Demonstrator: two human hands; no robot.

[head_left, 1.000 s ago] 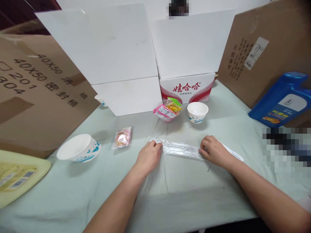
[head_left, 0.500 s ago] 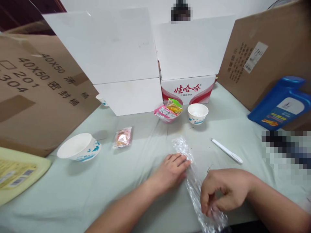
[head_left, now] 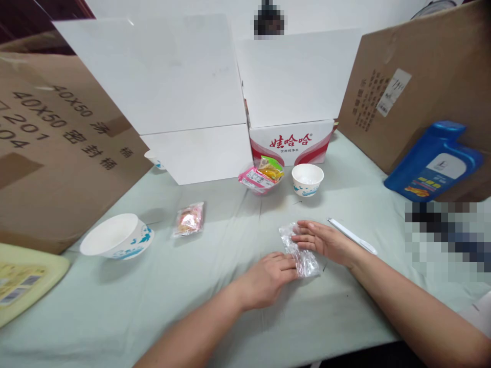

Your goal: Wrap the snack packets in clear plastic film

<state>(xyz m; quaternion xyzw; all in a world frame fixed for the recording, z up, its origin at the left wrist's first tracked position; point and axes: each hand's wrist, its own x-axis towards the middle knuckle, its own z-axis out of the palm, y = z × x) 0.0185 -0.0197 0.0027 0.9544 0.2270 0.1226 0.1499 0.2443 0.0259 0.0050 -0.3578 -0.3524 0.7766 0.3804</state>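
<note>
A crinkled strip of bubble wrap [head_left: 307,263], clear and folded short, lies on the cloth in front of me. My left hand [head_left: 270,278] is at its left edge with the fingers bent and closed on it; the fingertips are partly hidden. From the right, my right hand [head_left: 324,240] reaches over the upper part of the strip, its fingers stretched out and touching the plastic. Just beyond that hand lies a white utility knife [head_left: 353,236], partly behind the forearm.
Paper bowls stand at left [head_left: 118,237] and centre right [head_left: 307,180]. Beside the latter, a bowl [head_left: 261,181] holds packaged snacks. A wrapped snack [head_left: 189,220] lies left of centre. White boxes [head_left: 199,158], brown cartons [head_left: 406,97], a blue bottle [head_left: 433,163] and a yellow container [head_left: 30,278] surround the area.
The near end of the bubble wrap has been folded up and away from me, so the strip is shorter. My right hand has moved forward and opened out; my left stays at the strip.
</note>
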